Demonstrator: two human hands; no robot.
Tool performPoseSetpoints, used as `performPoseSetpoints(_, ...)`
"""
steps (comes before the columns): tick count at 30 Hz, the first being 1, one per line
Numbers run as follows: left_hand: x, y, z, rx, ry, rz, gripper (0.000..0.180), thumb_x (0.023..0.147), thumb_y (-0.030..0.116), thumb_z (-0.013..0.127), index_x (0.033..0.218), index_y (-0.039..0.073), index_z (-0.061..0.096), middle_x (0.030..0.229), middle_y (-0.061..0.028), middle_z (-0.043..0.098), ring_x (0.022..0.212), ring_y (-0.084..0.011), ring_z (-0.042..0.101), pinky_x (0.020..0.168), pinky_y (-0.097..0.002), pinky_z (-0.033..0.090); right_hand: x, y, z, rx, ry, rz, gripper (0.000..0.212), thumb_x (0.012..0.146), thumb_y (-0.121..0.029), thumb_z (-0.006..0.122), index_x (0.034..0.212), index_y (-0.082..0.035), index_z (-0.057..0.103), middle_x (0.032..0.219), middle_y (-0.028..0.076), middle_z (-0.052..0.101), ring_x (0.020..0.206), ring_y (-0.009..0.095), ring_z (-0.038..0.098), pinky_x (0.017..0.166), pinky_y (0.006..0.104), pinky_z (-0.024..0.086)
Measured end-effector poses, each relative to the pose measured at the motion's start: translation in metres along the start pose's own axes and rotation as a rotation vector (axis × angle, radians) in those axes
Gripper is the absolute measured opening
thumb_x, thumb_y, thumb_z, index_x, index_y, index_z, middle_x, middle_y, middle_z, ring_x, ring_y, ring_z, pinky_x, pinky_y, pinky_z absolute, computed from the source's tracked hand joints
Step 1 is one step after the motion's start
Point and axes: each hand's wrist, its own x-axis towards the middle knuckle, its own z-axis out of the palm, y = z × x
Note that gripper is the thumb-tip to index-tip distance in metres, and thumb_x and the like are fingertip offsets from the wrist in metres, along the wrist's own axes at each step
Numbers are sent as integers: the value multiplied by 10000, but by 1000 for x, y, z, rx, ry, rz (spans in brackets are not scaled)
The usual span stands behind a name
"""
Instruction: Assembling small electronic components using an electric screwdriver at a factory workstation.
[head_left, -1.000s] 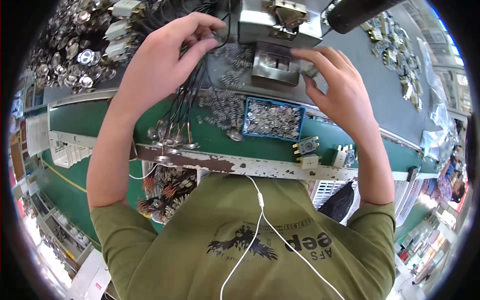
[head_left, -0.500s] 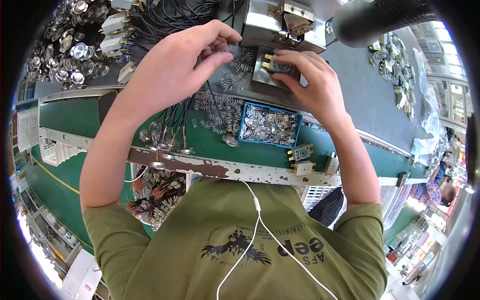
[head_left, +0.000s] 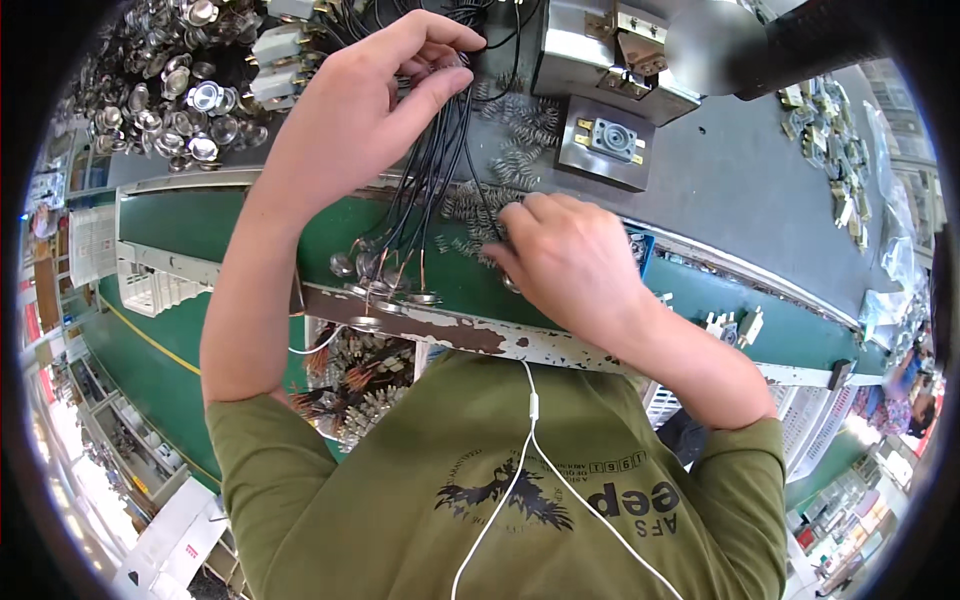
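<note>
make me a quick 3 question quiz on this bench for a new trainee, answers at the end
1. In the picture, on which side of the metal block do the loose springs lie?
A) left
B) right
C) on top

2. True or false: the right hand is touching the metal block.

3. Fill in: the tray partly hidden by the right hand is coloured ____.

Key:
1. A
2. False; the right hand is apart from the block.
3. blue
</note>
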Motion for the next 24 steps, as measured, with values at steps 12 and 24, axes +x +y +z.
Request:
performPoseSetpoints(12,18,-22,20,341,13,432,185,913,113,724,1090,74,685,973,-96,698,941,-304,672,848,-408,533,22,45,-88,829,-260,546,299,1068,-215,580,1299,-31,625,629,33,636,551,78,630,479,235,473)
performPoseSetpoints(24,20,-32,21,327,83,502,191,877,116,763,1027,68,656,921,-77,688,882,-294,672,799,-401,541,-32,16,-91,1051,-344,754,333,1096,-204,537,1376,-44,621,615,23,590,492,92,537,483,251,434)
